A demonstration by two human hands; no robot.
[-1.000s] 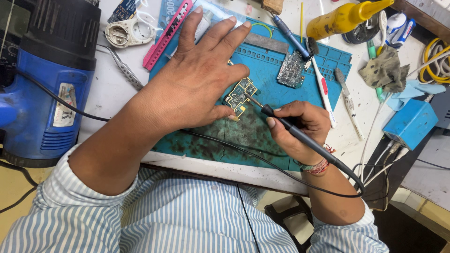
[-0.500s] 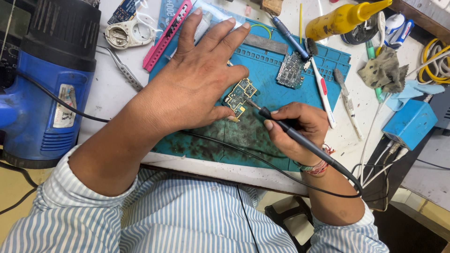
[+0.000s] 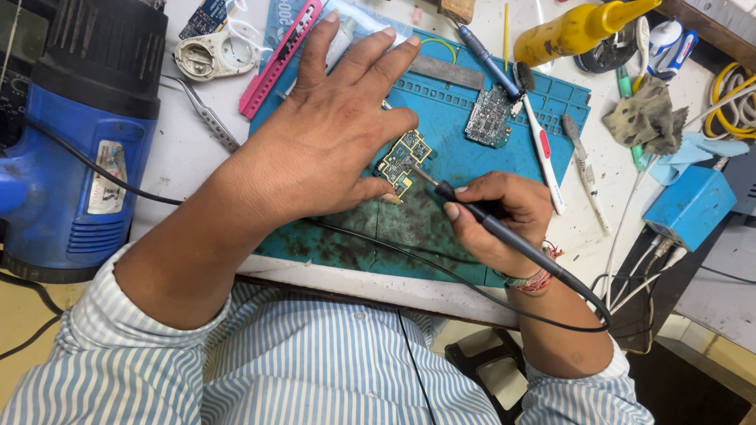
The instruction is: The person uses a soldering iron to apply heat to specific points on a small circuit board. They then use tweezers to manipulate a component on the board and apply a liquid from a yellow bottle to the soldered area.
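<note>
My left hand (image 3: 331, 134) lies flat on the blue work mat (image 3: 441, 102), its thumb and forefinger pinning a small green-and-gold circuit board (image 3: 403, 161). My right hand (image 3: 496, 220) grips a dark soldering iron (image 3: 504, 232) like a pen. Its thin tip touches the right edge of that board. The iron's black cable runs off past my right wrist. A second, grey circuit board (image 3: 490, 116) lies loose further up the mat.
A blue and black hot-air station (image 3: 79, 142) stands at the left. Tweezers (image 3: 209, 116), a pink pry tool (image 3: 279, 57), a red-and-white brush (image 3: 542, 149), a yellow bottle (image 3: 575, 30), a dirty rag (image 3: 647, 118) and a blue box (image 3: 689, 206) surround the mat.
Barely anything differs: both hands stay in place, and the iron's tip has shifted slightly along the board's edge.
</note>
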